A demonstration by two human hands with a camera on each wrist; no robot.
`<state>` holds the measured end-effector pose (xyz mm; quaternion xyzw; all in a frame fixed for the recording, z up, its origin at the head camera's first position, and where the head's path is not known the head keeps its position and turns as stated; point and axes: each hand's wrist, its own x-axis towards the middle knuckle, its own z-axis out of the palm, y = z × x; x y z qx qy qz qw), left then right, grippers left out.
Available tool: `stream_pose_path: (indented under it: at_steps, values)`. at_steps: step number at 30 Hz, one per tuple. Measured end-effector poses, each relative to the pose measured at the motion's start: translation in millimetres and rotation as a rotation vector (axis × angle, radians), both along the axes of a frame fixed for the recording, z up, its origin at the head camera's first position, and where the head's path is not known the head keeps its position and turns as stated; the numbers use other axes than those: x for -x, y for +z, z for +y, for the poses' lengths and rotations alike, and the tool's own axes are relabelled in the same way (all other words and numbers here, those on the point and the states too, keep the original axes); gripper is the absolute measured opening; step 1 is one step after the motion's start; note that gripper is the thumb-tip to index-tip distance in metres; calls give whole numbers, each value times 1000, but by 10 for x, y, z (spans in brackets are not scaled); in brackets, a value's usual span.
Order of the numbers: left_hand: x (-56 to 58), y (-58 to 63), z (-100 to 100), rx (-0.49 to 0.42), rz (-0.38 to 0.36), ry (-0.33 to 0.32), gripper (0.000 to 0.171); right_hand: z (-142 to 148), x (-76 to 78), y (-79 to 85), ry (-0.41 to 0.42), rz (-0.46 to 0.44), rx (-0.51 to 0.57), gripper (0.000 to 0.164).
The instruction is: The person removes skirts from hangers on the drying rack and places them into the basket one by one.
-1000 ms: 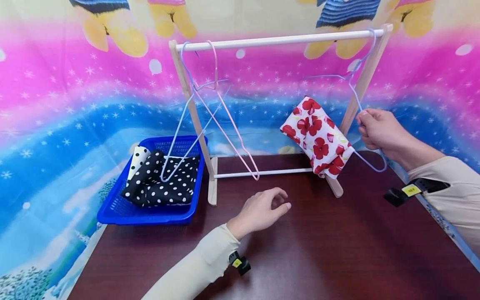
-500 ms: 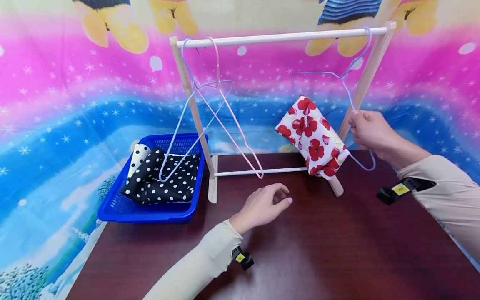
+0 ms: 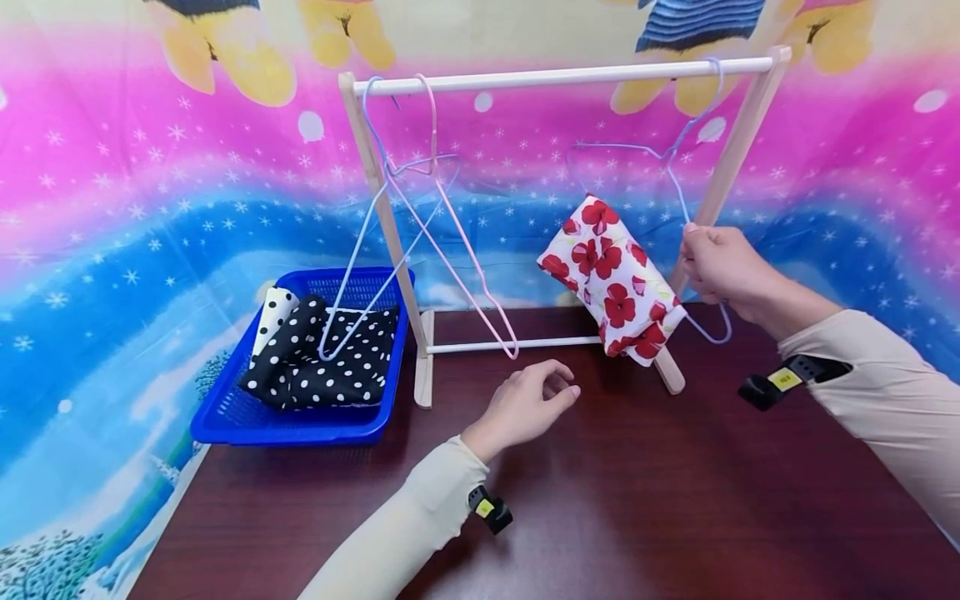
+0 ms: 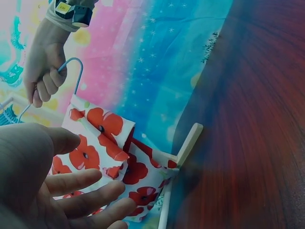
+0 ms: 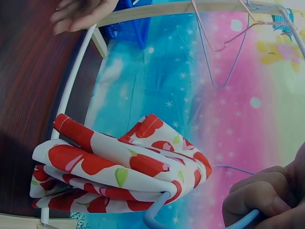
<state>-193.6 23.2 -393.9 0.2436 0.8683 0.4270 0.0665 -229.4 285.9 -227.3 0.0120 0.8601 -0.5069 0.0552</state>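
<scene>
Floral cloth [image 3: 618, 292], white with big red blooms and bits of green, is folded in bunched layers over the light-blue hanger [image 3: 670, 156], sagging at a slant by the right post of the wooden rack [image 3: 555, 78]. Hanger's hook is on the rack's top bar, and the right hand [image 3: 723, 262], beside that post, has its fingers [image 5: 255, 198] curled round the wire, pinching it. Left hand [image 3: 525, 406], in front of the rack over the dark worktop [image 3: 637, 500], holds nothing, fingers [image 4: 93, 198] loosely bent and slightly spread.
</scene>
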Motion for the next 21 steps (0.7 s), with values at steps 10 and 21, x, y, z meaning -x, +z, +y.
stream_pose_path:
  at_steps: [10, 21]
  values:
    - [110, -53, 42, -55, -47, -17, 28, 6, 10, 2, -3, -15, -29, 52]
    - [249, -122, 125, -101, -89, -38, 27, -33, 37, -10, -28, -1, -48, 53]
